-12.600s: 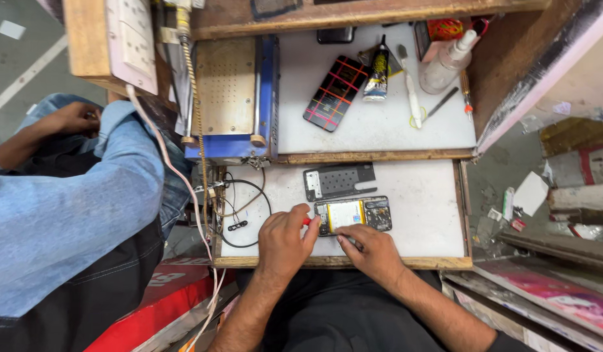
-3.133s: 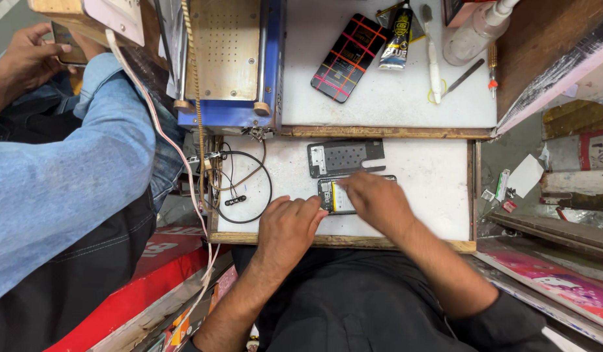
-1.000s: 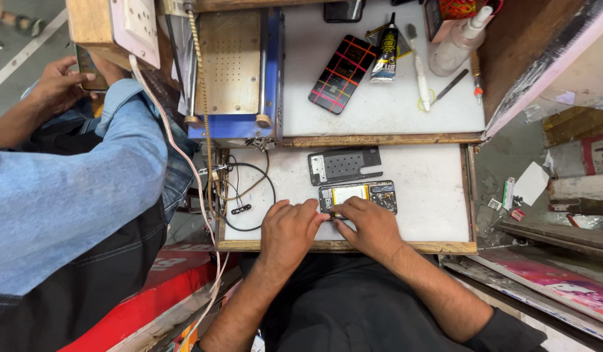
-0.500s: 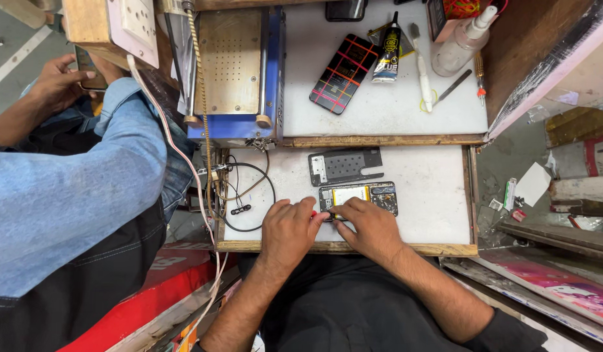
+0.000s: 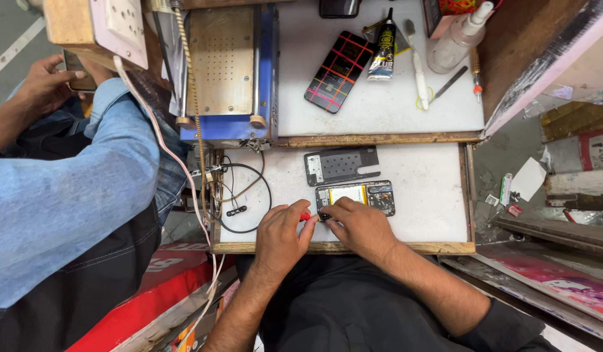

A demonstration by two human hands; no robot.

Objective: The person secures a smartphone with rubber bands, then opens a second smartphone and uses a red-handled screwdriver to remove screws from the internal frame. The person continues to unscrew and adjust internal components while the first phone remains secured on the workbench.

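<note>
our left hand [image 5: 283,233] pinches a red-handled tool [image 5: 305,216]; our right hand [image 5: 359,225] presses fingers together on the opened phone [image 5: 355,197], at six o'clock on the white bench [image 5: 432,195]. we should keep the tool upright, pressure light, the phone pinned flat.

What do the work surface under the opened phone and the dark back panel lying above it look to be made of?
The work surface looks like a white matte board, scuffed and stained, with a bare wooden front edge; probably painted or laminated wood. The back panel looks like dark grey plastic or thin metal, dull, with cut-outs; the view cannot settle which. The opened phone shows a yellowish battery.
</note>
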